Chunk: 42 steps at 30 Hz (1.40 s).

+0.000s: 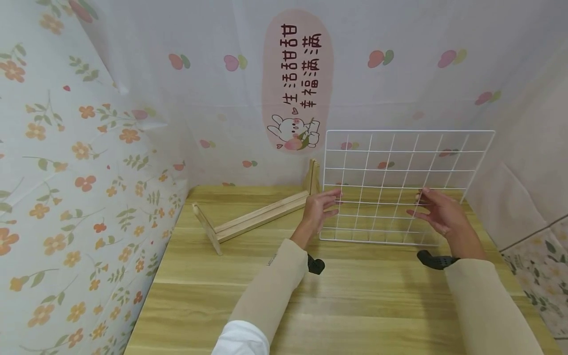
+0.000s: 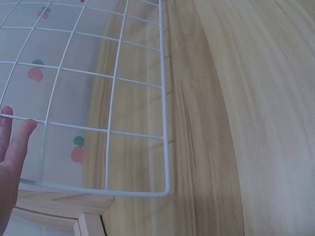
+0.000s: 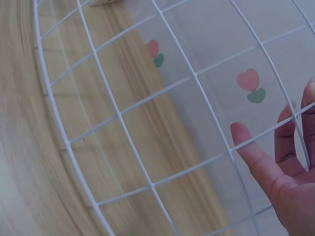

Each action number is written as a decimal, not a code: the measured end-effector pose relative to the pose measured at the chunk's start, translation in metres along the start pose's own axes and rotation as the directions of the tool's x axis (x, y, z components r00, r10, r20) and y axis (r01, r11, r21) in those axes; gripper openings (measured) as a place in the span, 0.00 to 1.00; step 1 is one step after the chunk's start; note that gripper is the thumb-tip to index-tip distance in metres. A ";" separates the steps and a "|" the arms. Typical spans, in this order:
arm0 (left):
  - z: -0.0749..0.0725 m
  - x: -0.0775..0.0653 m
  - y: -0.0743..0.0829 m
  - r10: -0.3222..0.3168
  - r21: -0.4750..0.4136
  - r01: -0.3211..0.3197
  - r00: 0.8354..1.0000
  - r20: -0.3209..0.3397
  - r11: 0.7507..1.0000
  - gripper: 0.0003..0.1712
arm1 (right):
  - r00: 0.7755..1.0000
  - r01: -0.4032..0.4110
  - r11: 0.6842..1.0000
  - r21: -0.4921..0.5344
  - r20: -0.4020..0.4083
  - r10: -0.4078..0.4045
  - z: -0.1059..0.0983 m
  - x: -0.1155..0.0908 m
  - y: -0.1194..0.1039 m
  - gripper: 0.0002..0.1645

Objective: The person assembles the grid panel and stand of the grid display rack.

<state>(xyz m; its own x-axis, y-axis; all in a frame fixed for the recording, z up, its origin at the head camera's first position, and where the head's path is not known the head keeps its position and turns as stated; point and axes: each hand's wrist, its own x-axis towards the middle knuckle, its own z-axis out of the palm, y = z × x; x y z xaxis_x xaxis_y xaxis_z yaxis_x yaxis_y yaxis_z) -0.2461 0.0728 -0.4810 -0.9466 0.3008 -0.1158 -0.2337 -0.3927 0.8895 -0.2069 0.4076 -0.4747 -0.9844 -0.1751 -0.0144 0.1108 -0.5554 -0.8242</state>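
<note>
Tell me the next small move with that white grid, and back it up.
I'd probably ease the white wire grid slightly left, toward the wooden stand. The left hand and right hand both hold it, its left edge is close beside the stand's right post, and that post appears to have a groove that might take the edge.

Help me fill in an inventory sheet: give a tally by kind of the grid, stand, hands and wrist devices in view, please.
White wire grid: 1
Wooden stand: 1
Hands, left hand and right hand: 2
Black wrist devices, one at each wrist: 2
Total: 6
</note>
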 end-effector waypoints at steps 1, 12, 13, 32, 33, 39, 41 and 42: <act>0.000 0.000 0.000 0.003 0.006 -0.003 1.000 0.000 1.000 0.21 | 1.000 0.003 1.000 0.011 0.008 -0.003 0.000 0.000 0.000 0.23; -0.001 -0.001 0.004 0.065 0.065 -0.066 0.998 0.025 0.996 0.21 | 1.000 0.011 0.999 0.039 -0.014 -0.011 0.007 0.003 -0.005 0.21; -0.001 -0.001 0.004 0.071 0.072 -0.073 0.997 0.030 0.995 0.21 | 1.000 0.011 0.999 0.035 -0.018 -0.011 0.008 0.003 -0.005 0.21; -0.002 -0.003 0.015 0.144 0.136 -0.146 0.989 0.025 0.980 0.21 | 0.995 0.019 0.999 0.029 -0.096 -0.016 0.018 0.007 -0.011 0.19; -0.002 -0.003 0.016 0.147 0.141 -0.149 0.989 0.024 0.979 0.21 | 0.994 0.020 1.000 0.023 -0.105 -0.017 0.019 0.007 -0.011 0.18; -0.003 -0.003 0.021 0.157 0.140 -0.158 0.987 0.021 0.977 0.20 | 0.991 0.016 1.000 0.015 -0.134 -0.014 0.022 0.007 -0.014 0.15; -0.003 -0.003 0.022 0.161 0.145 -0.162 0.987 0.017 0.976 0.19 | 0.991 0.018 1.000 0.022 -0.136 -0.015 0.024 0.008 -0.015 0.15; -0.003 -0.003 0.023 0.166 0.148 -0.166 0.986 0.012 0.975 0.19 | 0.990 0.019 0.999 0.028 -0.138 -0.015 0.024 0.008 -0.015 0.15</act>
<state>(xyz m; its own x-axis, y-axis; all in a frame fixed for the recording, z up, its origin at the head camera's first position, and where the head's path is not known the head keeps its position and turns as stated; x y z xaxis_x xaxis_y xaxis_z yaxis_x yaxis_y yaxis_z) -0.2489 0.0600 -0.4620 -0.9695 0.2420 0.0390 -0.0376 -0.3040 0.9519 -0.2130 0.3947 -0.4485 -0.9954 -0.0524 -0.0800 0.0955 -0.5809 -0.8083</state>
